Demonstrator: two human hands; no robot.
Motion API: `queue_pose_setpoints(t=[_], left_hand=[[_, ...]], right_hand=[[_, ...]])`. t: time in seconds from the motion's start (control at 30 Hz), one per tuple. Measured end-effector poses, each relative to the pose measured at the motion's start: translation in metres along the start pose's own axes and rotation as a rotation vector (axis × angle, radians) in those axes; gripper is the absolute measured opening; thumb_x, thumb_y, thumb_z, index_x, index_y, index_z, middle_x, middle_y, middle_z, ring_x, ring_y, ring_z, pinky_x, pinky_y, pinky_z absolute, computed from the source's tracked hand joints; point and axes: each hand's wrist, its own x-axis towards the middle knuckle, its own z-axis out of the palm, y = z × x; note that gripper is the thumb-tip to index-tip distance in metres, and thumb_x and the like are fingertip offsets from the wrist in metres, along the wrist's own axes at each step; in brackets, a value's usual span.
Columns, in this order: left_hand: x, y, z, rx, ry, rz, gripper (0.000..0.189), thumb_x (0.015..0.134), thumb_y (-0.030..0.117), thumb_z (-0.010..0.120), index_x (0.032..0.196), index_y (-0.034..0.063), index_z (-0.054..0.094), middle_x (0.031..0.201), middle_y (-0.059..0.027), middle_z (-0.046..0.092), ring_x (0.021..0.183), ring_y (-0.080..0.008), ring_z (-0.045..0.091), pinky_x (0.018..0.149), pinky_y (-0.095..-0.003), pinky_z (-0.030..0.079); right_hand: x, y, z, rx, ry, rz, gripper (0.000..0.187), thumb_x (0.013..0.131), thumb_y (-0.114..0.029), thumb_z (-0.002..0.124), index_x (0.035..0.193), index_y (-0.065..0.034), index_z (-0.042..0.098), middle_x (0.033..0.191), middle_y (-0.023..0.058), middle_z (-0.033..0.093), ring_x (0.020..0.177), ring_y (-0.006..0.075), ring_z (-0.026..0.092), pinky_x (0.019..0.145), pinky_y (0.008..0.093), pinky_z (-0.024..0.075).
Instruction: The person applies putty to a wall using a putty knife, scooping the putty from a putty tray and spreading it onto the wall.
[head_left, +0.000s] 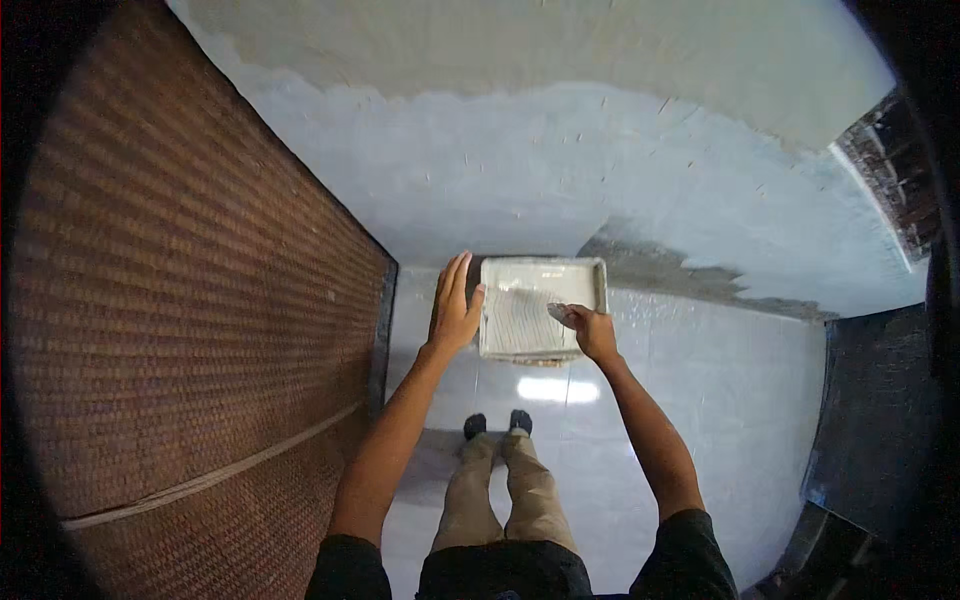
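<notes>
Before me is a light-coloured paint tray (541, 355) with a ribbed slope and whitish paint (540, 274) pooled at its far end. My right hand (598, 334) reaches over the tray's right rim. It grips a small scraper (559, 313), whose blade is over the ribbed slope; whether the blade touches the ribs is unclear. My left hand (454, 311) is beside the tray's left rim, fingers stretched forward and thumb apart, close to the rim. A dark patch shows between that thumb and the fingers; I cannot tell what it is.
Ahead rises a wall (487, 165), partly pale blue-grey, beige higher up, with a bare grey patch (660, 266) low down. A woven brown panel (202, 285) stands at left. Glossy floor tiles (712, 405) lie below; a dark panel (862, 412) is at right.
</notes>
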Motion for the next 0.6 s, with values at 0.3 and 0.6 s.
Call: queue_pose_setpoints(t=[0.3, 0.6], left_hand=[[-0.107, -0.068, 0.082, 0.0, -0.064, -0.294, 0.057, 0.097, 0.014, 0.054, 0.148, 0.001, 0.033, 0.15, -0.0201, 0.037, 0.139, -0.0367, 0.035, 0.115, -0.0449, 0.028], [-0.157, -0.085, 0.13, -0.023, -0.061, -0.397, 0.055, 0.096, 0.013, 0.055, 0.146, -0.0015, 0.035, 0.147, -0.0238, 0.041, 0.137, -0.0389, 0.037, 0.114, -0.0452, 0.029]], right_hand=[[-0.031, 0.057, 0.063, -0.208, -0.198, -0.085, 0.028, 0.084, -0.005, 0.057, 0.104, -0.0155, 0.075, 0.103, 0.0052, 0.073, 0.087, 0.0291, 0.06, 0.08, 0.0428, 0.0426], [-0.032, 0.08, 0.049, -0.292, -0.283, -0.211, 0.023, 0.088, -0.009, 0.057, 0.104, -0.0155, 0.071, 0.093, 0.0029, 0.072, 0.089, 0.0272, 0.058, 0.08, 0.0429, 0.0367]])
